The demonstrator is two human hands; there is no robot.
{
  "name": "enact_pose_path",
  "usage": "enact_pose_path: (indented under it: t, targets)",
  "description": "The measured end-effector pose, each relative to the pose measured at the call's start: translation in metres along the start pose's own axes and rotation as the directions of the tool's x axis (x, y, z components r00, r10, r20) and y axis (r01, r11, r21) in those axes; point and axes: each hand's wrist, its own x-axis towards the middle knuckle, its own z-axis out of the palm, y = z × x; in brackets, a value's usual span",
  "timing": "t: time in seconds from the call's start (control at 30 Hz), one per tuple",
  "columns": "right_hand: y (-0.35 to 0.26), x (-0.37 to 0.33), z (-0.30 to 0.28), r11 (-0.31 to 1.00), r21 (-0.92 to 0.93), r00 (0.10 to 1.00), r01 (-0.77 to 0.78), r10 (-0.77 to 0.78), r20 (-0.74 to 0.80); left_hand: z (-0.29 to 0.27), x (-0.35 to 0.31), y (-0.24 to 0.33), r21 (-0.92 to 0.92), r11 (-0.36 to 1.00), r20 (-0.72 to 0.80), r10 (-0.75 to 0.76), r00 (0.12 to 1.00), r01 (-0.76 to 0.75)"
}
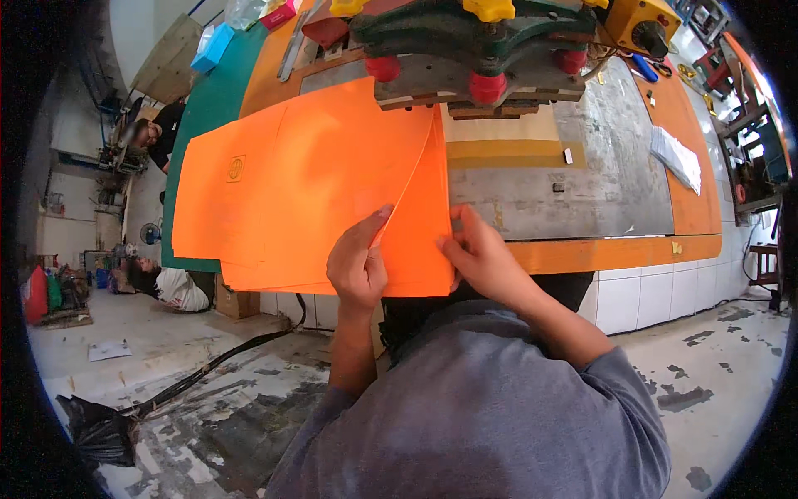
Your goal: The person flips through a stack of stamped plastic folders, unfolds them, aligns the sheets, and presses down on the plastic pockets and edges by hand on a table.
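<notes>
orange sheets across a green-edged table, patchy pale floor below

Slate-grey shirt, soft cloth with shallow folds, uneven lighter and darker patches, left sleeve and right sleeve short, same grey, forearms bare, left hand and right hand bare.

No wording or numbers could be read. The one sign that showed was a small emblem, a roundish mark inside a square outline, on the orange sheets, left of and farther out than the left hand. Its inner detail was too fine to resolve. Any marking on the yellow box, well beyond the right hand, was illegible.
</notes>
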Motion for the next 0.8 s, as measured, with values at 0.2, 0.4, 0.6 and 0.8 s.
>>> enact_pose_path:
  t: [0.2, 0.4, 0.6, 0.8]
  targets:
    - [-0.001, -0.013, -0.019, 0.997, -0.064, 0.997, -0.029, 0.025, -0.072, 0.009, -0.009, -0.006, -0.033, 0.999, -0.115, -0.033, 0.993, 0.03]
    - [0.006, -0.018, -0.021, 0.985, -0.17, 0.995, -0.013, -0.003, -0.097, -0.011, -0.005, -0.009, 0.035, 0.995, -0.177, -0.082, 0.981, 0.089]
    - [0.004, -0.02, -0.021, 0.962, -0.273, 0.993, 0.022, -0.052, -0.103, -0.023, -0.001, -0.013, 0.011, 0.992, -0.276, -0.12, 0.954, 0.128]
    - [-0.02, -0.03, -0.024, 0.908, -0.417, 0.994, 0.028, -0.069, -0.085, -0.041, 0.006, -0.01, 0.085, 0.994, -0.299, -0.036, 0.954, 0.064]
